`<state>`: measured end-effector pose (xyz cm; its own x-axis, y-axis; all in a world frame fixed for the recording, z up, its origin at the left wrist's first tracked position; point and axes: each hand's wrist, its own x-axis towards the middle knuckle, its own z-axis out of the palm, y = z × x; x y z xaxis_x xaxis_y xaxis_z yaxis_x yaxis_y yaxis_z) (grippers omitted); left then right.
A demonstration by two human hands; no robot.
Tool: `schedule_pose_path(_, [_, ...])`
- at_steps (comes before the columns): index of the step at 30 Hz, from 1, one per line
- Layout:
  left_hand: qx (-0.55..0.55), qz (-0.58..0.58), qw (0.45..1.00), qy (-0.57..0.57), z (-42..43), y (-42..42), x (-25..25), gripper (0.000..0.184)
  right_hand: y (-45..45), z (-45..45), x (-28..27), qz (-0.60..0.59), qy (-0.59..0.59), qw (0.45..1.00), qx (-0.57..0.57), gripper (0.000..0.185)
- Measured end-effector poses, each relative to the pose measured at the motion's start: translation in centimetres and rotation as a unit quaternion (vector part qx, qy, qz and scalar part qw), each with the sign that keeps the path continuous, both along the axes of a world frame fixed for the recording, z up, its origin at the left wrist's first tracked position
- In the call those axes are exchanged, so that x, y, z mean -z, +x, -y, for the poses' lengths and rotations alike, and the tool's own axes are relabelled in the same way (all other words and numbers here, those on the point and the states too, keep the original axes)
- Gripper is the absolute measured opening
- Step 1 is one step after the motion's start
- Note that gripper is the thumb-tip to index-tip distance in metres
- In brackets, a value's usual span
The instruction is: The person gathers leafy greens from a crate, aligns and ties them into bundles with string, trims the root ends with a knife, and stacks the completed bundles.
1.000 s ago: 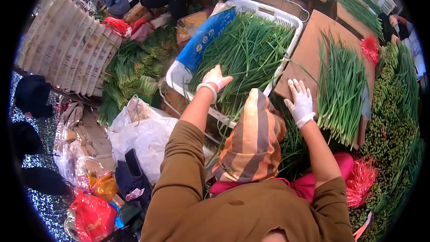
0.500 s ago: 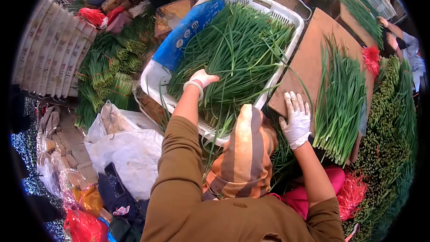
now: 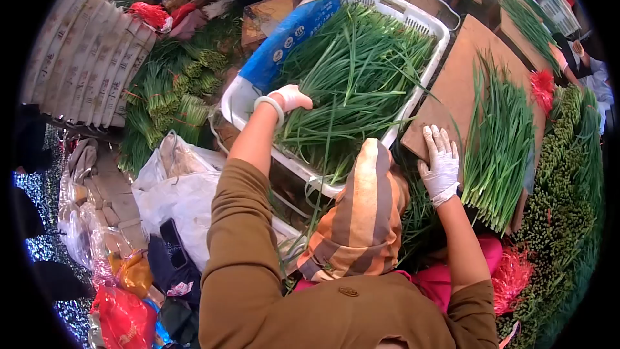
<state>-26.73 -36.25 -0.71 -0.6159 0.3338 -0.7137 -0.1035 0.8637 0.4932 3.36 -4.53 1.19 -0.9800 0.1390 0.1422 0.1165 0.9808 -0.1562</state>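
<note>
My left hand (image 3: 292, 98), in a pale glove with a white bangle at the wrist, is closed at the left part of the heap of long green garlic chives (image 3: 361, 58). Its fingertips are partly hidden among the leaves. The chives fill a white plastic crate (image 3: 229, 106) with a blue printed sheet (image 3: 290, 39) along its left wall. My right hand (image 3: 441, 165), in a white glove, lies flat with its fingers stretched out on a brown board (image 3: 445, 113). Beside it on the board is a spread of chives (image 3: 497, 145), bases toward me.
Bundled chives (image 3: 161, 94) lie to the left, near stacked pale crates (image 3: 90, 52). A white sack (image 3: 177, 184) and a phone (image 3: 173, 242) are lower left. At right are red ties (image 3: 541, 90) and a long bank of bundles (image 3: 562, 181). Other people work at the far edges.
My left hand has shifted left over the chives, and some leaves in the crate lie differently. My right hand stays on the board. The whole view has swung slightly.
</note>
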Motion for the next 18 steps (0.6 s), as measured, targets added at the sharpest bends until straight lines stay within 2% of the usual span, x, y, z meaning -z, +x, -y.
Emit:
schedule_pose_path(2, [0.012, -0.083, 0.996, -0.018, 1.9, 0.6, -1.5, 0.058, 0.1, -0.1, 0.3, -0.006, -0.005, 1.0, -0.002, 0.081])
schedule_pose_path(4, [-0.005, 0.064, 0.997, 0.046, 3.9, 1.6, -3.4, 0.054, 0.2, -0.3, 0.4, -0.011, -0.009, 1.0, -0.009, 0.081])
schedule_pose_path(6, [-0.03, 0.172, 0.981, 0.08, 6.6, 2.4, -2.7, 0.044, 0.3, -0.5, -0.1, -0.006, -0.018, 1.0, -0.015, 0.081])
schedule_pose_path(8, [-0.037, 0.177, 0.978, 0.103, 8.6, 4.1, -3.4, 0.044, 0.6, -0.9, -0.3, -0.001, -0.027, 0.999, -0.026, 0.08])
schedule_pose_path(9, [-0.029, 0.167, 0.974, 0.148, 9.5, 4.9, -3.3, 0.045, 0.6, -1.2, -0.4, -0.01, -0.024, 0.999, -0.042, 0.079])
schedule_pose_path(10, [-0.03, 0.084, 0.991, 0.096, 10.6, 5.2, -2.4, 0.046, 0.9, -1.5, -0.6, -0.011, -0.037, 0.998, -0.046, 0.076])
schedule_pose_path(12, [0.014, 0.024, 0.997, 0.076, 9.3, 8.1, -6.1, 0.049, 1.7, -1.6, -1.1, -0.03, -0.039, 0.998, -0.039, 0.074])
schedule_pose_path(14, [0.067, -0.116, 0.991, -0.004, 7.8, 10.7, -7.5, 0.053, 2.3, -1.8, -1.3, -0.043, -0.047, 0.998, -0.014, 0.071])
schedule_pose_path(15, [0.134, -0.176, 0.97, -0.098, 6.6, 11.8, -7.8, 0.055, 2.6, -2.1, -1.2, -0.06, -0.068, 0.996, -0.014, 0.07])
schedule_pose_path(16, [0.242, -0.294, 0.91, -0.16, 6.1, 12.8, -6.8, 0.056, 3.0, -2.3, -1.0, -0.076, -0.088, 0.993, -0.013, 0.069])
schedule_pose_path(18, [0.324, -0.314, 0.878, -0.163, 4.3, 13.9, -6.4, 0.058, 3.8, -2.3, -1.4, -0.08, -0.091, 0.993, -0.015, 0.066])
